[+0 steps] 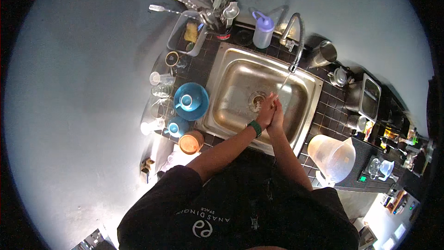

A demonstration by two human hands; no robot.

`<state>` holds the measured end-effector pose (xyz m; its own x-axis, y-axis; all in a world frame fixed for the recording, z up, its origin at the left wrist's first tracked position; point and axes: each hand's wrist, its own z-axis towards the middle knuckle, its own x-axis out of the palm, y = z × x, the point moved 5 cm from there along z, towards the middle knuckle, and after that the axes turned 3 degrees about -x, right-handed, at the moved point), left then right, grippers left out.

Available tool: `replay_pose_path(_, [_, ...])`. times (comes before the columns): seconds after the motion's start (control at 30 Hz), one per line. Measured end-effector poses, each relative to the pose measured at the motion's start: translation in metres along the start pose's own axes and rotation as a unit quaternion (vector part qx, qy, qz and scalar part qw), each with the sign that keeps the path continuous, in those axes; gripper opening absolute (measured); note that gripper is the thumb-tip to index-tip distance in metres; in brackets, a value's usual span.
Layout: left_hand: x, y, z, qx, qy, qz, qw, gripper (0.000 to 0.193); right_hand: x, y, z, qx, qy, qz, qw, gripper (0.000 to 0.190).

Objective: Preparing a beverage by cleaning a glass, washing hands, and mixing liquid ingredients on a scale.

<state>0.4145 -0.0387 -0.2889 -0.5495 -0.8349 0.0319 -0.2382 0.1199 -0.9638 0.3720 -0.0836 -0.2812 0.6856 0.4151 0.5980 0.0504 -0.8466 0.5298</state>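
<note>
My left hand (pixel 266 111) and my right hand (pixel 276 115) are pressed palm to palm over the stainless steel sink (pixel 229 93). A thin stream of water (pixel 285 82) falls onto the fingertips from the flexible-hose faucet (pixel 300 38). Just left of my hands lies the sink drain (pixel 257 100), partly covered by my left hand. No object shows between the palms, though their inner sides and the bend of the fingers are hidden. Around my left wrist is a green band (pixel 255 127).
Left of the sink are a blue bowl (pixel 203 101) with a cup, another blue cup (pixel 177 127), an orange cup (pixel 190 143) and several glasses. Behind stand a lilac-capped bottle (pixel 262 34), utensils (pixel 218 14) and a plastic tub (pixel 173 38). A large plastic pitcher (pixel 329 158) stands at right.
</note>
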Motion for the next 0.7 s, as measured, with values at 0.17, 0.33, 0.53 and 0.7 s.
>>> replay_pose_path(0.17, [0.019,-0.057,-0.045,-0.115,0.050,-0.284,0.950,0.058,-0.016,0.018,0.022,-0.104,-0.082,-0.168,0.977,0.059])
replay_pose_path(0.33, [0.020,-0.116,-0.081,0.063,0.164,0.021,0.984,0.063,-0.020,0.138,0.111,-0.589,0.052,-0.570,0.570,0.057])
replay_pose_path(0.53, [-0.059,-0.078,-0.109,0.051,0.090,0.188,0.977,0.045,0.067,0.178,0.175,-0.323,-0.051,-0.270,0.906,0.060])
replay_pose_path(0.7, [-0.099,-0.052,-0.145,-0.045,0.031,0.170,0.984,0.033,0.081,0.192,0.175,-0.285,-0.067,-0.402,0.868,0.034])
